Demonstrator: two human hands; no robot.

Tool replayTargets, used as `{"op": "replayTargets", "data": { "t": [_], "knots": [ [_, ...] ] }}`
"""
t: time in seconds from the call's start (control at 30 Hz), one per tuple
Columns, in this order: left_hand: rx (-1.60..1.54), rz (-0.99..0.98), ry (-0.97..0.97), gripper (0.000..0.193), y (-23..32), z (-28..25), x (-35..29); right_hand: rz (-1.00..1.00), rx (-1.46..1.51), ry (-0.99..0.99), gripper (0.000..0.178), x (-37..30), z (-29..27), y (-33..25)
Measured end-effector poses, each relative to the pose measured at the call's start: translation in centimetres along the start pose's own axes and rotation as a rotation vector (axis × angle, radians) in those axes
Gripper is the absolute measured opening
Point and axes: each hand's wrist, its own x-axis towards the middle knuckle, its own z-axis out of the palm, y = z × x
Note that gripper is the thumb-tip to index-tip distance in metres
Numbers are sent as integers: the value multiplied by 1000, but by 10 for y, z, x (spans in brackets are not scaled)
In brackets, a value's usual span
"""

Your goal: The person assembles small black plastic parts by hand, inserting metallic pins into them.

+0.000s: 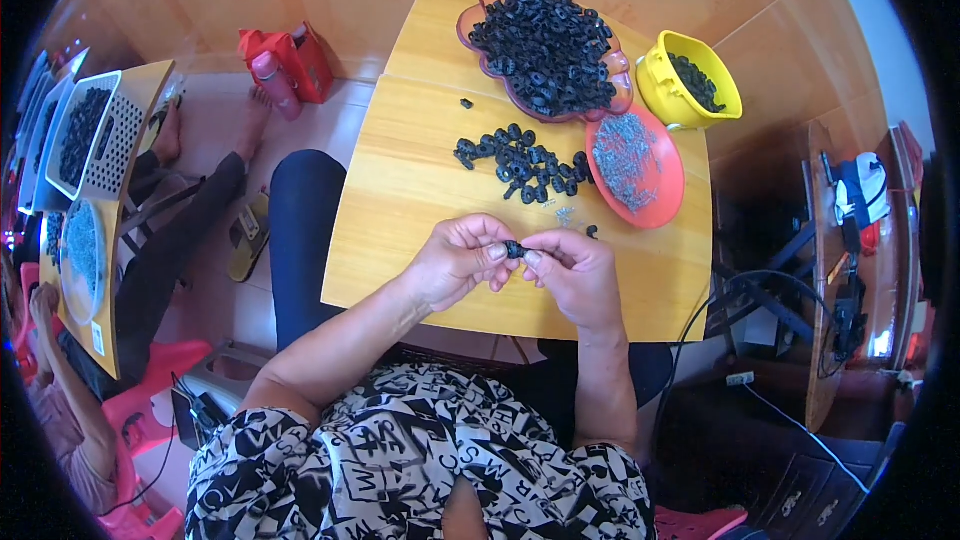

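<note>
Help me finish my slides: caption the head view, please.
Left hand and right hand hold a small black part over a wooden table.

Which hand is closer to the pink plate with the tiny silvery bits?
Right. The right hand is below the pink plate in the picture and a little left of it; the left hand is farther left, across the small black piece.

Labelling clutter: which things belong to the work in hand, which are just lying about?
Likely in the work:
held black part
loose black parts
scalloped bowl
red plate
small grey pieces
yellow bucket

Likely lying about:
red bag
pink bottle
sandal
</note>
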Motion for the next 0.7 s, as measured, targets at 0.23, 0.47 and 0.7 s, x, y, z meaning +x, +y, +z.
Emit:
{"op": "replayTargets", "data": {
  "t": [0.23,0.47,0.7],
  "knots": [
    [343,74,115,10,-4,3,-3,46,-27,-16,11,3,-3,3],
    [648,112,193,8,-13,6,-7,113,-110,-84,12,7,-7,17],
    [624,64,181,3,-6,8,-5,170,215,-297,15,12,-23,21]
  ]
}}
